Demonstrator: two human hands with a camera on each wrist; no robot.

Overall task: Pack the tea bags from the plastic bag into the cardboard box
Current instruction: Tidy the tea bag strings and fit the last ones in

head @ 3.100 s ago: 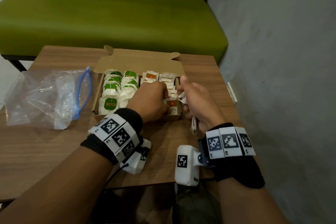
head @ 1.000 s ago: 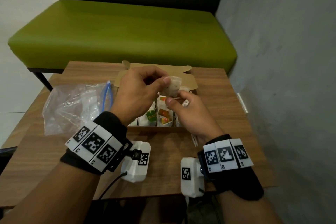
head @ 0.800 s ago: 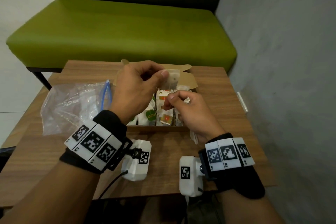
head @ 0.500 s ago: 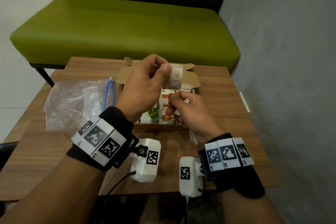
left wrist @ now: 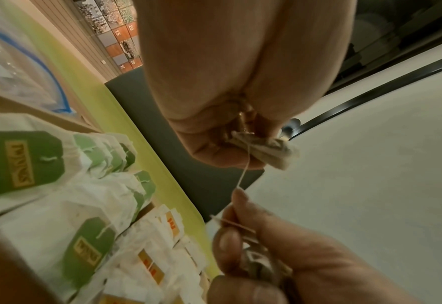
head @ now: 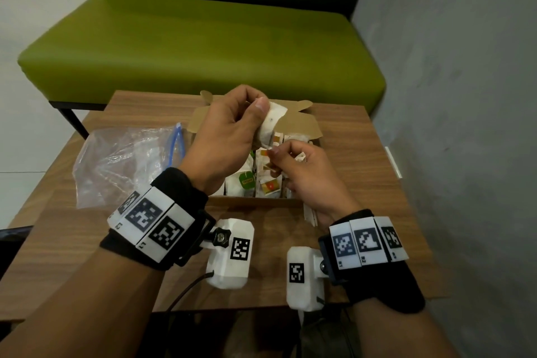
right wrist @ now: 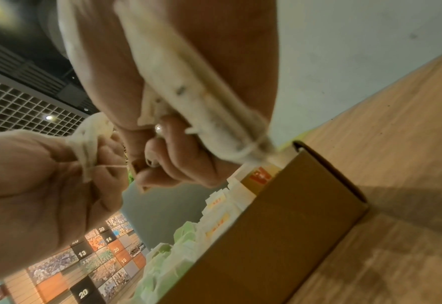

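**White tea bag pinched above the cardboard box**

Thumb and fingers of the left hand (head: 229,131) pinch a white tea bag (head: 271,122) above the cardboard box (head: 302,125). Just nearer, the right hand (head: 305,171) curls round its string (left wrist: 242,174) and more bags (right wrist: 188,86). Only the wrist views show that thread, and the spare bags close up. Rows of green- and orange-tagged tea bags (head: 247,183) fill the box. Left of the box lies the plastic bag (head: 125,163) on the wooden table (head: 363,160); beyond the box a green bench (head: 203,46), to its right a grey wall (head: 465,96).
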